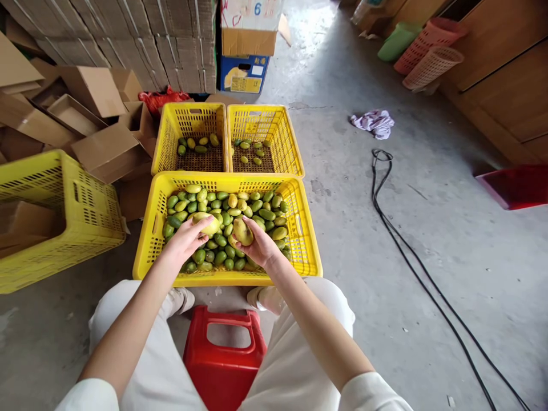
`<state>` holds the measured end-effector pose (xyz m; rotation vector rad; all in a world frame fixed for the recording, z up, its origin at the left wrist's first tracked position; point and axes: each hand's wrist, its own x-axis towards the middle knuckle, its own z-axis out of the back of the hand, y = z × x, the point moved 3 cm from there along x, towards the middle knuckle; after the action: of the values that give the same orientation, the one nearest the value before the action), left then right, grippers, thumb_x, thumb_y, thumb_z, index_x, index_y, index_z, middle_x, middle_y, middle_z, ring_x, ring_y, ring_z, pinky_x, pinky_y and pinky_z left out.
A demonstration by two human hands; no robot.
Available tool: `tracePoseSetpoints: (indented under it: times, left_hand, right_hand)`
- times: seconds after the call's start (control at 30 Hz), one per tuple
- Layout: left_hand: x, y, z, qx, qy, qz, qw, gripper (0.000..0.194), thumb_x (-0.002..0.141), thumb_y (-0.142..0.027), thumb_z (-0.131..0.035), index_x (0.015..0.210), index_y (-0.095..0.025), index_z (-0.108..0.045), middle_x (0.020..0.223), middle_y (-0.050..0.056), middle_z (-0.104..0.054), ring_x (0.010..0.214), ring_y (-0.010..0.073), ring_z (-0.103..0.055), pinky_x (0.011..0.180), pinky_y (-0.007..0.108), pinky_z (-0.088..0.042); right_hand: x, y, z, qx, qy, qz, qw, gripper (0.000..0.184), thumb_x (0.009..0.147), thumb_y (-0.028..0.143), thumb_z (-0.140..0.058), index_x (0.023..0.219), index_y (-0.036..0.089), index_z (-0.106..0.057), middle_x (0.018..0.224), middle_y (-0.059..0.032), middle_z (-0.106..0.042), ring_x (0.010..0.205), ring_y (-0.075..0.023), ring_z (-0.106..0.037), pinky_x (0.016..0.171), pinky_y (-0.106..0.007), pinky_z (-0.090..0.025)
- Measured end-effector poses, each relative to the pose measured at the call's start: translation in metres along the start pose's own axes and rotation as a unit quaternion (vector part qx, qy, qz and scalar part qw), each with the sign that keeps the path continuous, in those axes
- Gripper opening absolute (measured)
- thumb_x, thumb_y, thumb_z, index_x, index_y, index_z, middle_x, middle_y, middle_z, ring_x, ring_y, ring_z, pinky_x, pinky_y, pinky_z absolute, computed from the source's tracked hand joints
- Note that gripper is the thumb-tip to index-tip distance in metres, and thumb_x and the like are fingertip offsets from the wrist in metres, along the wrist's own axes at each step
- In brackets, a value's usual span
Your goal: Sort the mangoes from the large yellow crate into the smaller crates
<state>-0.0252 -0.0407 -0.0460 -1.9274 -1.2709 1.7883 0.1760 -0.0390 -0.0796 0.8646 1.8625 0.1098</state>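
Observation:
My left hand is closed around a pale yellow-green mango, above the left half of a wide yellow crate. Opposite it, my right hand grips a duller yellow mango with dark marks, thumb on top. Beneath both hands lies a heap of small green and yellowish mangoes filling much of the crate. Just beyond stand two smaller yellow crates, the left one and the right one, each with some mangoes on its bottom.
A red plastic stool is between my legs. Left are a yellow-green crate and a pile of cardboard boxes. Stacked cartons rise behind. On the right floor lie a black cable and a crumpled cloth.

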Motion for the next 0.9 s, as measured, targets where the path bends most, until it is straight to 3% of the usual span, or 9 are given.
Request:
tracePoseSetpoints:
  times: [0.13,0.23,0.33,0.43,0.53,0.73,0.9]
  left_hand:
    - [-0.001,-0.002,-0.001,-0.01,0.002,0.017,1.0,0.034,0.073,-0.025,-0.11,0.093,-0.018,-0.084,0.103,0.008,-0.082,0.094,0.0195,-0.072,0.082,0.03,-0.061]
    - [-0.003,0.0,-0.003,-0.021,-0.001,0.022,1.0,0.022,0.083,-0.017,-0.103,0.094,-0.018,-0.083,0.103,0.009,-0.082,0.094,0.0203,-0.073,0.088,0.033,-0.064]
    - [-0.004,0.002,-0.005,-0.025,-0.022,0.024,0.999,0.013,0.094,-0.012,-0.092,0.093,-0.018,-0.081,0.096,0.008,-0.08,0.088,0.0182,-0.072,0.085,0.03,-0.063]
    - [-0.006,0.001,-0.009,-0.03,-0.025,0.034,0.999,0.011,0.106,-0.014,-0.08,0.095,-0.016,-0.081,0.09,0.009,-0.079,0.081,0.0158,-0.071,0.074,0.023,-0.059]
    - [-0.007,-0.001,-0.011,-0.053,-0.039,0.065,0.996,0.015,0.112,-0.02,-0.072,0.1,-0.014,-0.078,0.087,0.01,-0.078,0.073,0.0145,-0.068,0.065,0.02,-0.056]
    - [-0.003,-0.001,-0.009,-0.075,-0.065,0.094,0.991,0.018,0.114,-0.022,-0.064,0.098,-0.016,-0.071,0.076,0.006,-0.071,0.061,0.0117,-0.06,0.056,0.017,-0.052]
    - [0.007,0.021,-0.012,-0.036,-0.061,0.122,0.99,0.022,0.115,-0.024,-0.062,0.096,-0.017,-0.071,0.075,0.005,-0.071,0.059,0.011,-0.06,0.058,0.016,-0.052]
  right_hand:
    - [0.001,0.0,0.001,-0.007,-0.001,0.045,0.999,0.019,0.089,0.031,-0.094,0.1,0.026,-0.081,0.095,0.0002,-0.081,0.089,-0.0172,-0.072,0.072,-0.026,-0.057]
    - [0.001,-0.001,0.0,-0.015,0.014,0.072,0.997,0.023,0.078,0.023,-0.097,0.095,0.027,-0.082,0.098,0.0008,-0.081,0.099,-0.0187,-0.072,0.086,-0.028,-0.059]
    - [0.001,-0.002,-0.001,0.0,0.004,0.071,0.997,0.024,0.074,0.019,-0.097,0.086,0.025,-0.076,0.093,0.0012,-0.077,0.097,-0.0181,-0.069,0.088,-0.028,-0.059]
    - [0.0,-0.002,-0.002,0.017,0.005,0.061,0.998,0.024,0.077,0.019,-0.093,0.091,0.026,-0.075,0.092,0.0022,-0.073,0.092,-0.0173,-0.068,0.086,-0.029,-0.061]
    - [-0.001,-0.002,-0.003,0.032,0.014,0.05,0.998,0.034,0.075,0.015,-0.086,0.103,0.027,-0.074,0.093,0.0035,-0.071,0.088,-0.0171,-0.069,0.084,-0.031,-0.064]
    - [0.015,-0.004,0.015,0.029,-0.042,0.078,0.996,0.041,0.063,0.009,-0.079,0.089,0.029,-0.054,0.088,0.0033,-0.058,0.087,-0.0199,-0.068,0.084,-0.035,-0.068]
    - [0.04,-0.011,0.035,-0.046,-0.013,0.098,0.994,0.04,0.065,0.016,-0.084,0.081,0.03,-0.05,0.08,0.0014,-0.056,0.081,-0.0212,-0.059,0.071,-0.034,-0.059]
